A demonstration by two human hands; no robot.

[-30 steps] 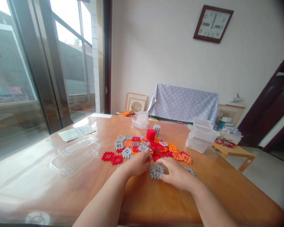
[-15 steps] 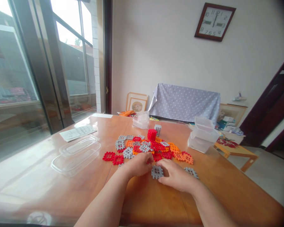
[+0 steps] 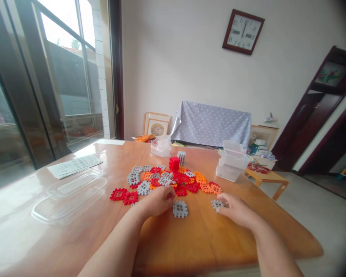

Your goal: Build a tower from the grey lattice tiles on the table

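Note:
My right hand (image 3: 235,209) has its thumb and fingers closed around a grey notched square building piece (image 3: 217,204) at the right of the pile. Left of it, a thick grey square piece (image 3: 180,209), perhaps several stacked, lies on the table. My left hand (image 3: 160,201) is beside that piece, its fingers curled in; whatever they hold, if anything, is hidden. Just beyond is a loose pile of red, orange and grey pieces (image 3: 181,190). A red stack (image 3: 174,164) and a grey stack (image 3: 181,157) stand at its back.
Clear plastic lids (image 3: 66,204) and paper sheets (image 3: 75,166) lie on the left of the wooden table (image 3: 196,246). A clear box (image 3: 160,147) stands at the back, and stacked clear boxes (image 3: 232,165) at the right. A low stool (image 3: 266,177) stands beyond the right edge.
My right hand has left the thick grey piece and moved right to the separate grey piece. My left hand has stayed near the thick piece. The view has turned right.

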